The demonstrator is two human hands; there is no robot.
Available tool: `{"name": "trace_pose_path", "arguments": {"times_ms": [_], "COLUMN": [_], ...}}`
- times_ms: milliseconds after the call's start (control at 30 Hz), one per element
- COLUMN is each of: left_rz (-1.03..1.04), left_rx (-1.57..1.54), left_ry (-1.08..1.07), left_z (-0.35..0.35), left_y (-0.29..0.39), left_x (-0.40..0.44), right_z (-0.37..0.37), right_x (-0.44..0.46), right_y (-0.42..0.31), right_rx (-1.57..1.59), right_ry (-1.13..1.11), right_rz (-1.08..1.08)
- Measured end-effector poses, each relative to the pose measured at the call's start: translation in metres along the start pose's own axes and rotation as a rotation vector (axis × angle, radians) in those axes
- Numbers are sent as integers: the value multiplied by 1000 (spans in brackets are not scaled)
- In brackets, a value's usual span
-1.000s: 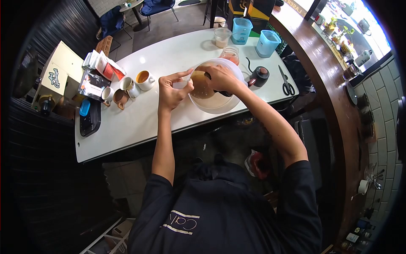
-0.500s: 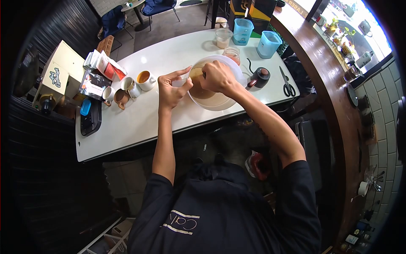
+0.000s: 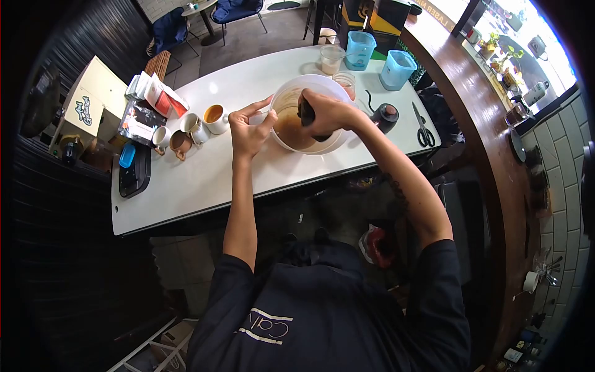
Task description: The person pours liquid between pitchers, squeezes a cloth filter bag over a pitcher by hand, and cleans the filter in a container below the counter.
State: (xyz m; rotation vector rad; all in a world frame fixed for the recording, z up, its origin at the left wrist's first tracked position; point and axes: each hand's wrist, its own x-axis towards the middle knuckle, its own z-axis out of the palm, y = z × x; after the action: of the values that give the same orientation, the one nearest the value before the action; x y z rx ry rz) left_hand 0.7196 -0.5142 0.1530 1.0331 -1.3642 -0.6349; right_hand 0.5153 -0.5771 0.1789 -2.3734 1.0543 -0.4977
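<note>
A whitish plastic bowl (image 3: 339, 92) with brown liquid (image 3: 289, 129) in it is on the white table, its opening leaning slightly toward the left. My left hand (image 3: 250, 133) grips the bowl at its left side, thumb and fingers around what looks like a handle. Over the bowl's inside, my right hand (image 3: 328, 115) is closed around a dark object (image 3: 306, 113). Parts of that dark object stick out on either side of the fingers; its kind is not clear, and its lower end is hidden.
To the left stand several mugs (image 3: 215, 118), packets (image 3: 155, 93) and a black scale-like device (image 3: 134, 177). Behind the bowl are a clear tub (image 3: 332, 57) and two blue pitchers (image 3: 360, 51). A black kettle (image 3: 387, 116) and scissors (image 3: 423, 127) lie to the right on the white table (image 3: 186, 204).
My right hand has rotated and shifted slightly right, so the dark object in it shows more. The bowl has tilted a little. My left hand stays at its side.
</note>
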Motion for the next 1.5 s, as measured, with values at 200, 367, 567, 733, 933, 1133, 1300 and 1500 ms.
{"name": "trace_pose_path", "arguments": {"times_ms": [200,367,567,733,933,1133,1300,1500], "left_rz": [7,12,-147,-238,-104,109,374,297], "left_rx": [-14,-16,-51,-25,165,1006,961,1028], "left_ry": [-7,3,-55,-121,-157,-413,-625,-621], "left_z": [-2,-3,-12,-23,-36,-33,-1,24], "left_y": [-8,-8,-6,-14,-44,17,38,22], "left_x": [7,14,31,54,88,106,109,118], "right_z": [2,-5,20,-4,-23,-25,-39,-43], "right_x": [1,6,29,56,84,104,101,102], "right_y": [-4,-17,19,8,-1,-3,-2,19], "right_rx": [2,30,-2,-69,-183,-222,-29,581], "right_ry": [12,25,204,-6,-96,-43,43,-314], "right_rz": [74,103,-186,10,107,51,-64,50]}}
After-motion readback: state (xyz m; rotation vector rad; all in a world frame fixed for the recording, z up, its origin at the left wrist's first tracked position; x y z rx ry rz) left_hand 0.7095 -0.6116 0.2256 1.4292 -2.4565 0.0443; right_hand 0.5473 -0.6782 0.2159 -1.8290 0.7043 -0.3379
